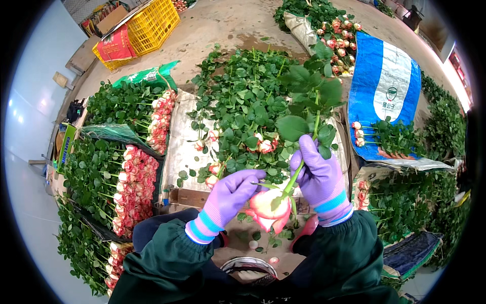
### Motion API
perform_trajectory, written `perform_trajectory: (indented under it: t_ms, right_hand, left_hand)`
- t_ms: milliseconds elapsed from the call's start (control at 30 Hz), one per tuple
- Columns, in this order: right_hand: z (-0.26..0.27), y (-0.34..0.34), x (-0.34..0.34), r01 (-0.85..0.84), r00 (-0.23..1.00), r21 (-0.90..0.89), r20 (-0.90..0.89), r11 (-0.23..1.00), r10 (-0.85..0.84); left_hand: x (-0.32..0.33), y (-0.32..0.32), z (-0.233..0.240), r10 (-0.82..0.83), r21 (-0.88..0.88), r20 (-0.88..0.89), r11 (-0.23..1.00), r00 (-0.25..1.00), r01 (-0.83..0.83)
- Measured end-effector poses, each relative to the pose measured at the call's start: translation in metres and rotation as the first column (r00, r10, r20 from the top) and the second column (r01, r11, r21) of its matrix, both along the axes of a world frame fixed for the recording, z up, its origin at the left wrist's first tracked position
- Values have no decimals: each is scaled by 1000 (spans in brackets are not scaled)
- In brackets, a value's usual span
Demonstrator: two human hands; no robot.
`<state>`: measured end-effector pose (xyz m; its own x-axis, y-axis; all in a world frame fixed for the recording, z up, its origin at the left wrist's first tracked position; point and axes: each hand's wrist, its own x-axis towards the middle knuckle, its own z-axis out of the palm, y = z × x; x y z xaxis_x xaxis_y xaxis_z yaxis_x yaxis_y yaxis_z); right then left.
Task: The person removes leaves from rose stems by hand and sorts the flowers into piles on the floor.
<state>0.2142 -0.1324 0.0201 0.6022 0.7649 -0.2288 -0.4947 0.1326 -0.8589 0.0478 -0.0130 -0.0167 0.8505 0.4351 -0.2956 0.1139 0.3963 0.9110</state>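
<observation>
In a purple glove, my right hand (319,171) is closed around the green stem of a pink-and-white rose (270,209), whose bloom hangs downward below the fingers. The leafy end of its stem rises above the hand. My left hand (237,192), gloved alike, is beside the bloom, its thumb and forefinger closed on the tip of a thin green sepal or leaf by the flower's base. Beyond both hands, a heap of leafy rose stems (250,98) lies on a pale sheet (190,140), with several blooms at its near edge.
Bundled roses (136,182) lie in stacks at left. On the right are a blue-and-white sack (391,79) with a few roses and more bundles (398,201). A yellow plastic crate (152,30) stands far left; more roses (340,41) lie at the back. A round container (248,262) sits between the legs.
</observation>
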Motion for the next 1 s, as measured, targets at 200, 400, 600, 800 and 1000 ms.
perform_trajectory:
  t_ms: [200,400,600,800,1000]
  right_hand:
    - [-10,-1,-1,12,990,195,-139,981,16]
    - [-15,-5,-1,-127,958,443,-176,887,225]
    - [-9,-12,-3,-237,953,401,-81,885,292]
    - [-10,-12,14,-118,952,-321,232,940,199]
    - [-110,-45,-20,-263,603,-629,484,731,634]
  left_hand:
    - [-2,-15,2,-91,185,69,980,993,77]
    - [0,-26,-8,-177,655,218,755,960,-9]
    - [4,-24,12,-343,904,308,397,887,-160]
    - [12,-32,-1,-590,995,-68,15,804,96]
    - [-32,-85,-52,-536,793,-591,-248,602,557]
